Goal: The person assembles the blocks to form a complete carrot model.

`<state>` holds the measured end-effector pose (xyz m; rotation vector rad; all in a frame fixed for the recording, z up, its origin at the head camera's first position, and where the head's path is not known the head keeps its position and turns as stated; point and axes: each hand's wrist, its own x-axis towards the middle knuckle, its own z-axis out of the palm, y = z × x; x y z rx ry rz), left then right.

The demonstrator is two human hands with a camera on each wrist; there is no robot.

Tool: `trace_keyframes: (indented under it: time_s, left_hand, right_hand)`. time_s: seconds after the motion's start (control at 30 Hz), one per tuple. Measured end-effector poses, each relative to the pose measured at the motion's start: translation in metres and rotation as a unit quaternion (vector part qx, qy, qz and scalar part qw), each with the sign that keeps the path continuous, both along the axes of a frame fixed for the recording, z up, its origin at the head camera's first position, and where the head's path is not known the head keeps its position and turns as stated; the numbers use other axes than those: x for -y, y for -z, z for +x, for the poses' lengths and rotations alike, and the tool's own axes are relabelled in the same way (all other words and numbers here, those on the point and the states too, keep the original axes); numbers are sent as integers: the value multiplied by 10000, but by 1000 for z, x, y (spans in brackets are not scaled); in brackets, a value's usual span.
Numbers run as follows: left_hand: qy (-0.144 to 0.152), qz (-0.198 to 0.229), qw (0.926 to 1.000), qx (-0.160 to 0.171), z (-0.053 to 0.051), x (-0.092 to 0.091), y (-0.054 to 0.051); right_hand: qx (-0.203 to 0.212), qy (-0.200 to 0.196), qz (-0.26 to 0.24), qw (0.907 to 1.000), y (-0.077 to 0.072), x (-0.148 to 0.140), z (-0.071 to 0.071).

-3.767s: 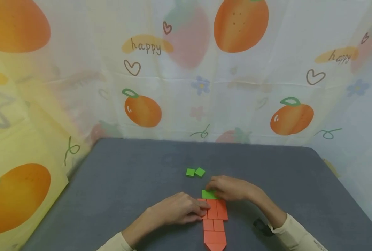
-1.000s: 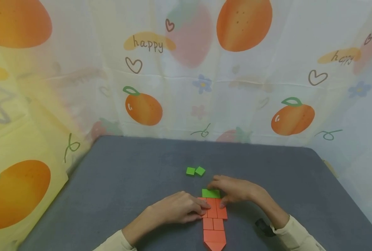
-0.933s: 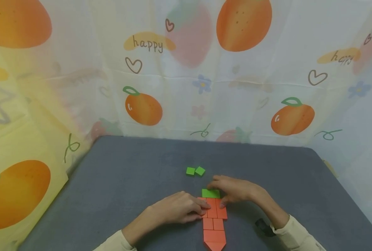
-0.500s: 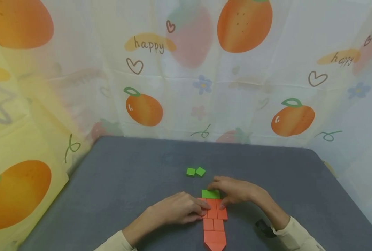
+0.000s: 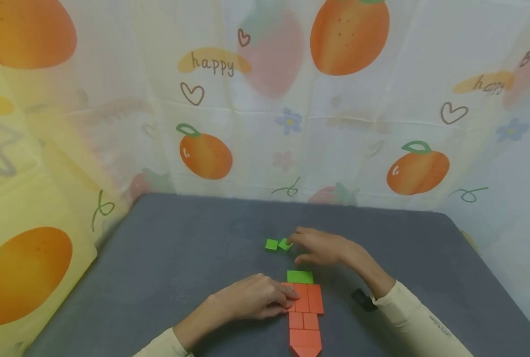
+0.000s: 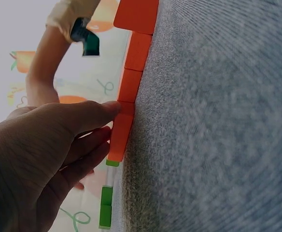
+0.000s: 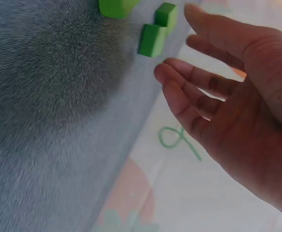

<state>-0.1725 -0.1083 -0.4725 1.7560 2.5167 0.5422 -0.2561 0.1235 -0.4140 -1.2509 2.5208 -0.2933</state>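
Observation:
In the head view, red-orange wooden blocks (image 5: 301,297) lie flat in a column ending in a point at the near end. A green rectangular block (image 5: 299,277) lies across the column's far end. My left hand (image 5: 251,296) rests on the upper left of the red-orange blocks, fingertips on top; in the left wrist view its thumb touches a block's edge. My right hand (image 5: 320,247) is over the table, beyond the green rectangle, holding nothing. Its fingertips are by the right one of two small green blocks (image 5: 271,245), partly covering it; the right wrist view shows spread fingers apart from them.
A dark grey cloth-covered table (image 5: 202,238) bears all the blocks. Behind it hangs a pale curtain (image 5: 256,148) printed with oranges and hearts. A dark strap-like object (image 5: 364,300) is at the right wrist.
My right hand has left the green rectangle and moved away, further back towards the two small green blocks. My left hand stays where it was on the red-orange blocks.

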Motion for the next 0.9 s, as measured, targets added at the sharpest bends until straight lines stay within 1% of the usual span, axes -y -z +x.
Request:
trace_keyframes:
  time_s: [0.17, 0.27, 0.37, 0.47, 0.5, 0.53, 0.6, 0.7, 0.8, 0.9]
  left_hand:
    - [14, 47, 9999, -89, -1, 0, 1]
    - [23, 47, 9999, -121, -1, 0, 1]
    - [30, 39, 9999, -103, -1, 1, 0]
    - [5, 5, 10000, -77, 0, 1, -1]
    - [-14, -5, 10000, -62, 0, 1, -1]
    - [-33, -15, 10000, -47, 0, 1, -1]
    - [-64, -40, 10000, -58, 0, 2, -1]
    - [-69, -32, 9999, -69, 0, 2, 0]
    - [-51, 10, 10000, -85, 0, 1, 1]
    - [-31, 43, 9999, -126, 0, 1, 1]
  right_hand:
    - [-388, -51, -85, 9992, 14, 17, -14]
    - [-623, 76, 37, 9980, 22, 22, -18]
    - [-650, 392, 340, 9965, 24, 22, -19]
    - [-516, 666, 587, 9947, 21, 17, -20]
    - [-488, 681, 602, 9947, 20, 14, -21]
    - [-487, 643, 590, 9950, 19, 12, -21]
    - [-485, 447, 470, 9967, 19, 8, -22]
    - [-652, 104, 252, 9975, 21, 1, -21]
    - [-850, 54, 154, 9962, 22, -9, -16]
    - [-897, 179, 209, 9956, 18, -20, -9]
